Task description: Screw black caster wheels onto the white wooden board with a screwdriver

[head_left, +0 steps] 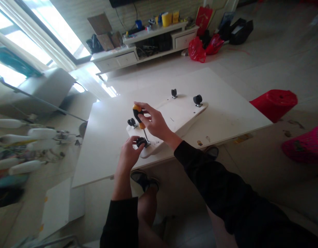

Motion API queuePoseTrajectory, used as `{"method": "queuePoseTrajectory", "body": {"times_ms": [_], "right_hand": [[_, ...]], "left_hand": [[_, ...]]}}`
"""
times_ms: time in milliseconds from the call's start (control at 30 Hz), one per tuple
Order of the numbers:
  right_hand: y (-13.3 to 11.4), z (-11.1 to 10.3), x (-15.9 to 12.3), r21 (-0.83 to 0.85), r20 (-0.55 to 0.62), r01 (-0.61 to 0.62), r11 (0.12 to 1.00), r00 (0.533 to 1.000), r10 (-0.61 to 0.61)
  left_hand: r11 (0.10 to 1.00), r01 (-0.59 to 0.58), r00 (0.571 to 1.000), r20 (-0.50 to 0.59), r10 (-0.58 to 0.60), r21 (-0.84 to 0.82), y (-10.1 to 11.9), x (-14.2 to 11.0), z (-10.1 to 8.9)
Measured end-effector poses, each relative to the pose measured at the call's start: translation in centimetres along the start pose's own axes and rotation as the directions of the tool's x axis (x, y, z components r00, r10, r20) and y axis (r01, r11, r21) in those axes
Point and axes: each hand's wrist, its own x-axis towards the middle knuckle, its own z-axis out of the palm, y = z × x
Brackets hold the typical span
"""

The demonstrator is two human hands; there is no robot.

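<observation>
A white panel with rounded corners (pixel 184 117) lies on the white tabletop, with black caster wheels at its corners. My right hand (pixel 155 120) is closed round a yellow and black screwdriver (pixel 138 112), held nearly upright. The screwdriver's tip reaches down to the metal plate of the near caster (pixel 141 141). My left hand (pixel 129 151) grips that caster between thumb and fingers. Another caster (pixel 131 122) stands just beyond it on the left. Two more casters, one (pixel 173 92) at the back and one (pixel 197 100) at the right, stand at the panel's far end.
The white tabletop (pixel 102 137) spreads under the panel. A red stool (pixel 275 103) and a pink basket (pixel 306 146) are on the floor to the right. A white TV cabinet (pixel 115 61) with clutter stands behind. Small loose parts (pixel 199 143) lie at the table's near edge.
</observation>
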Motion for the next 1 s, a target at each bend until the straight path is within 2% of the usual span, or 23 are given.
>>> {"method": "queuePoseTrajectory", "body": {"times_ms": [167, 400, 533, 600, 833, 1000], "right_hand": [[-0.5, 0.4, 0.2, -0.074, -0.003, 0.031, 0.997, 0.999, -0.032], [-1.1, 0.5, 0.6, -0.122, 0.091, 0.052, 0.991, 0.995, -0.041], [-1.3, 0.5, 0.7, -0.149, 0.036, 0.025, 0.989, 0.999, -0.020], [-1.4, 0.5, 0.8, -0.132, 0.030, 0.026, 0.991, 0.999, -0.023], [-1.0, 0.4, 1.1, -0.036, 0.125, 0.093, 0.995, 0.988, -0.088], [-1.0, 1.2, 1.1, -0.175, 0.069, 0.063, 0.983, 0.996, -0.052]], "left_hand": [[1.000, -0.002, 1.000, -0.007, 0.002, 0.004, -0.3, 0.1, 0.2], [0.999, -0.032, 0.999, -0.018, 0.032, -0.002, -1.1, 0.2, 0.3], [1.000, -0.027, 1.000, -0.015, 0.028, 0.011, -1.2, 0.3, 0.3], [1.000, -0.025, 1.000, -0.013, 0.025, 0.011, -1.2, 0.3, 0.3], [1.000, -0.031, 0.999, -0.025, 0.031, -0.006, -0.9, 0.2, 0.3], [0.999, -0.030, 0.999, -0.022, 0.029, -0.024, -0.7, 0.2, 0.3]]}}
